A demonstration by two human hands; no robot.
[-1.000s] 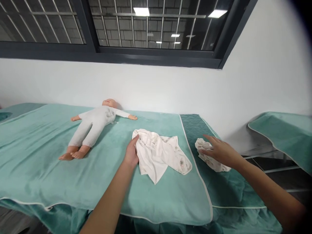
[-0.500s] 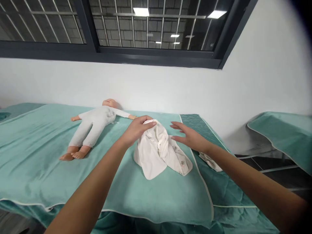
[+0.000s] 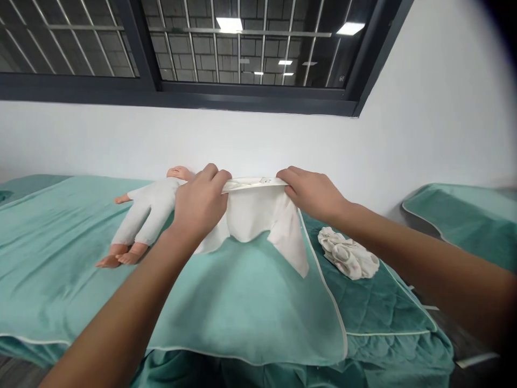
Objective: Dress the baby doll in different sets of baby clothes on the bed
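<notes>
A small white baby garment point(image 3: 252, 215) hangs stretched between my two hands, raised just over the green sheet; its sleeve-like sides droop left and right. My left hand point(image 3: 204, 199) is closed on one end of its upper edge, and my right hand point(image 3: 309, 191) pinches the other end. Left of my hands a baby doll point(image 3: 151, 202) in a white cloth body lies on its back, feet toward me. My left hand and wrist hide its arm on that side. Right of the garment lies a crumpled white cloth bundle point(image 3: 348, 253).
The light green sheet point(image 3: 242, 307) with a pale border covers most of the bed. Darker quilted bedding point(image 3: 375, 307) shows at the right. Another green-covered surface point(image 3: 464, 215) stands beyond a gap. A white wall and a dark-framed window point(image 3: 250, 97) rise behind.
My right hand has taken hold of the garment, which was bunched on the sheet. Both hands have lifted it and spread its edge. The white bundle at right is now more fully visible.
</notes>
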